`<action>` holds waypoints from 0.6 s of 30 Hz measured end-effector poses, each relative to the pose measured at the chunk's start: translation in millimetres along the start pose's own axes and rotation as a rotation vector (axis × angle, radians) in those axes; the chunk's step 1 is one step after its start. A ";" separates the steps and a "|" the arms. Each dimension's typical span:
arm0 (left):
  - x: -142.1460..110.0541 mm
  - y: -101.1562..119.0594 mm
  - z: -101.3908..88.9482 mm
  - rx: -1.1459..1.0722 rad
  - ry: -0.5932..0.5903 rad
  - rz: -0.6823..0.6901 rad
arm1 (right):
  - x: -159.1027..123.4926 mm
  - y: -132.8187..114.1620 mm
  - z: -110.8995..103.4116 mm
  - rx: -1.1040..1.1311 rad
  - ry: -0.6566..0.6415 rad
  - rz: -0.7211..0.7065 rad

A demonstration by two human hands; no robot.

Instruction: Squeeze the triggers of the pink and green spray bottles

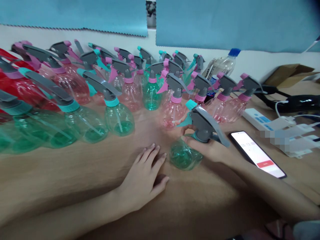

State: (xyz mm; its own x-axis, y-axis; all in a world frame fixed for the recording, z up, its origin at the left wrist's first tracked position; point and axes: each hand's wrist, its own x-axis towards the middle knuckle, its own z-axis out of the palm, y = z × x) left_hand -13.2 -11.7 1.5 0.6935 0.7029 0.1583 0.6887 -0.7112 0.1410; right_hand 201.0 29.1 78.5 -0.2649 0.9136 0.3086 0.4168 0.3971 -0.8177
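My right hand [202,146] is wrapped round the neck of a green spray bottle [185,155] with a grey and teal trigger head. The bottle is tilted a little, close to the tabletop. Flat on the wooden table [105,176], my left hand [145,176] lies with its fingers stretched out, holding nothing, just left of that bottle. Beyond the left hand stands another green spray bottle [120,120] with a teal collar. A pink spray bottle [172,113] is right behind the held one.
Several more green and pink spray bottles crowd the back and left. To the right lie a lit phone [258,155], a white power strip [265,123] with plugs, and a black object [300,103]. A blue-capped water bottle [227,63] and a cardboard box [287,75] stand behind.
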 end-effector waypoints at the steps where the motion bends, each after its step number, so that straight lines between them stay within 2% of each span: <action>1: -0.1 0.1 0.1 0.000 0.002 0.002 | 0.1 2.1 0.7 0.028 0.001 0.013; 5: -0.2 -0.1 -0.3 0.002 0.002 0.003 | -0.2 6.6 2.1 0.081 0.018 0.048; 9: 0.0 -0.5 -0.8 0.003 -0.004 0.003 | 1.8 -1.3 1.1 0.054 -0.040 0.027; 13: -0.1 -0.7 -0.5 0.004 -0.011 -0.001 | 5.7 -12.5 1.0 0.080 -0.039 0.015; 18: -0.5 -0.6 0.5 -0.003 -0.009 -0.003 | 5.1 -11.3 1.8 0.082 -0.040 0.005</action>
State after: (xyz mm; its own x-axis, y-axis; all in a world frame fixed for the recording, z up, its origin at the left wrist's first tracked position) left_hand -13.9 -11.6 0.9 0.6935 0.7048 0.1493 0.6898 -0.7094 0.1447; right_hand 193.4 29.1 88.4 -0.2984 0.9107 0.2858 0.3460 0.3822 -0.8569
